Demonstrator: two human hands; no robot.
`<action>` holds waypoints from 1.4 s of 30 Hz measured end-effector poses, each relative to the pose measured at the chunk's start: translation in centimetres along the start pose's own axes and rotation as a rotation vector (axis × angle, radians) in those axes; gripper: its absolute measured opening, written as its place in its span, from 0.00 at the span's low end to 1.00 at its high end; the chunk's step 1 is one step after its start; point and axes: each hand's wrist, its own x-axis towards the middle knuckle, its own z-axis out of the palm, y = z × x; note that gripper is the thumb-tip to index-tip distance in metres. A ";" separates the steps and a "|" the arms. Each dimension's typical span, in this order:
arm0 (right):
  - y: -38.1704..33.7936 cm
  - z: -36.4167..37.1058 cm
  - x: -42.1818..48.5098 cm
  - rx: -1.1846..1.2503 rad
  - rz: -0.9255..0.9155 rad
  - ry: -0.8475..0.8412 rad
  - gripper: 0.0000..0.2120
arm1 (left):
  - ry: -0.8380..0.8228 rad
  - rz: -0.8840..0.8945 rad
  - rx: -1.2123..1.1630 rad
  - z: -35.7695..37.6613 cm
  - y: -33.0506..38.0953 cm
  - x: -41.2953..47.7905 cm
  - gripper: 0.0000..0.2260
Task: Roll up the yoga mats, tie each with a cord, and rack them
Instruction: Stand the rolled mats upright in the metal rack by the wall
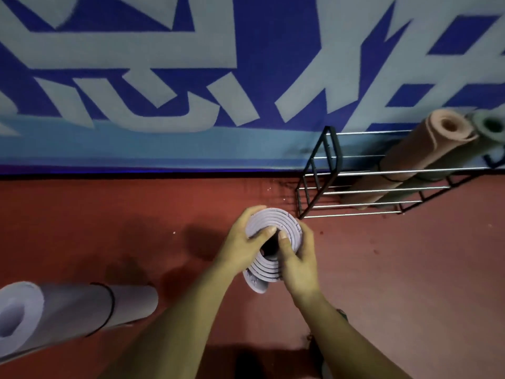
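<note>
Both hands clasp the lavender mat [273, 218], held on end above the red floor [410, 269] near the rack [334, 149]: our left hand [243, 246] and right hand [299, 259] curl round its sides, thumbs at the core. Soft, light, springy foam, we judge; squeeze the outer wrap or it loosens

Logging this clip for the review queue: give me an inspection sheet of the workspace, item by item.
Surface: red floor.
Job's things: upright purple mat, coils loose, no cord seen; tied purple mat lying down, black cord around it; peach mat and green mat in the wire rack.
Clutter: pale specks near the rack.
Grippers: left hand and right hand both grip the upright mat's top end, thumbs at its core.
Cables: nothing seen.
Surroundings: blue-and-white patterned wall.
</note>
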 end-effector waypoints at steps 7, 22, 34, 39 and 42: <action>-9.4 -9.3 0.2 0.064 -0.082 0.272 0.23 | -0.070 0.175 -0.071 8.1 11.9 0.2 0.16; -31.2 -29.4 5.8 0.099 -0.298 0.300 0.19 | -0.175 0.443 0.064 22.4 37.1 3.8 0.10; -43.7 -36.8 13.2 0.111 -0.411 0.269 0.20 | -0.103 0.506 0.085 27.6 52.3 9.4 0.09; -45.0 -37.0 16.8 0.134 -0.401 0.276 0.21 | -0.118 0.476 0.100 28.4 53.8 12.9 0.09; -44.2 -36.4 19.0 0.126 -0.360 0.290 0.20 | -0.132 0.444 0.113 28.8 52.7 15.4 0.10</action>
